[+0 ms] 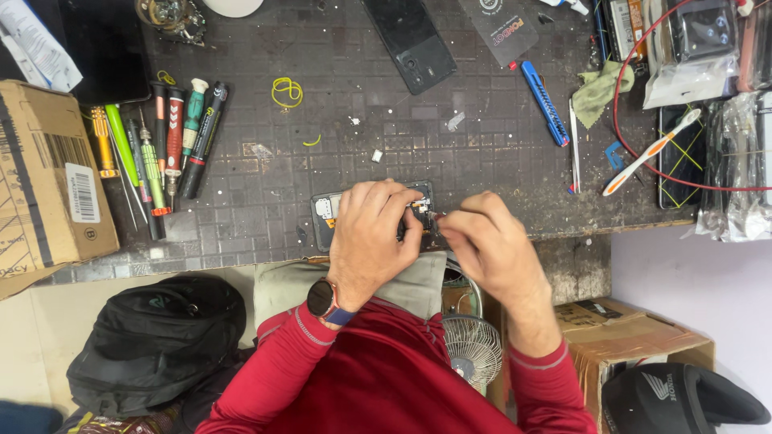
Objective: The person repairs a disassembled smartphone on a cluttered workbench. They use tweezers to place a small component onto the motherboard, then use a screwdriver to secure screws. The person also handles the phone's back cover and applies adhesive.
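Phone (331,215) with its back off lies at the near edge of the dark gridded surface (338,120), its long axis running left to right across me, open side up; which end is the top I cannot tell under my hands. My left hand (366,241) rests over its middle, fingers curled down to pin it. My right hand (486,241) has its fingers pinched tight at the phone's right end, apparently on some small part or tool tip, though what exactly is too small to tell. I judge the risk to be a slip: pressing too hard could make the pinch skid and gouge the exposed board, or nudge the phone off the edge towards the fan (473,347) below. Screwdrivers (161,145) lie well apart on the left.
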Demonstrator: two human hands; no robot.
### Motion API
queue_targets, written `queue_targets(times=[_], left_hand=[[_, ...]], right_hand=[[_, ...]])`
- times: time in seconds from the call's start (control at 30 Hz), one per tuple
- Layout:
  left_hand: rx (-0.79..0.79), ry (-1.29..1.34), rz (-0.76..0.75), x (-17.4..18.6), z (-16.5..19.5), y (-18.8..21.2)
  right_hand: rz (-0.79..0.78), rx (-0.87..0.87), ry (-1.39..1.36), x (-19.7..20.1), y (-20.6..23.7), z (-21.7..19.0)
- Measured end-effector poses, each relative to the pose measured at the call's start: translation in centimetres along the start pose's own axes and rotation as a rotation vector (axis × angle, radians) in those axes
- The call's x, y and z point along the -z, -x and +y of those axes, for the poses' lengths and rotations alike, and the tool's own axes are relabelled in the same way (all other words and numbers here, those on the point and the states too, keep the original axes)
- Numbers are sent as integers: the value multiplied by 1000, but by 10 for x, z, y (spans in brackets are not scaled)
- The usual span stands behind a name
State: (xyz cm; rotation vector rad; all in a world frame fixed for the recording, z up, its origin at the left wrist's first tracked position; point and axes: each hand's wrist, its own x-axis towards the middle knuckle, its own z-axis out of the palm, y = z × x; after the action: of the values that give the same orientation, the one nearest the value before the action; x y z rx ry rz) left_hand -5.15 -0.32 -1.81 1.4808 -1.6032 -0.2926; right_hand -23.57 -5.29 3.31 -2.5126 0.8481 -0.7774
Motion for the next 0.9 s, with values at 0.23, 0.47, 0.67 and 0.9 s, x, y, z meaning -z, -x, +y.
queue_targets(times=[0.23,0.47,0.67,0.9], left_hand=[[0,-4,2,1,1,0],[0,-6,4,0,0,1],[-1,3,0,0,0,0],[-1,4,5,0,0,2]], right_hand=[[-357,-32,272,40,-46,-22],[-630,-27,610,53,-62,-35],[-507,-24,565,49,-63,-31],[-722,-126,657,50,-61,-30]])
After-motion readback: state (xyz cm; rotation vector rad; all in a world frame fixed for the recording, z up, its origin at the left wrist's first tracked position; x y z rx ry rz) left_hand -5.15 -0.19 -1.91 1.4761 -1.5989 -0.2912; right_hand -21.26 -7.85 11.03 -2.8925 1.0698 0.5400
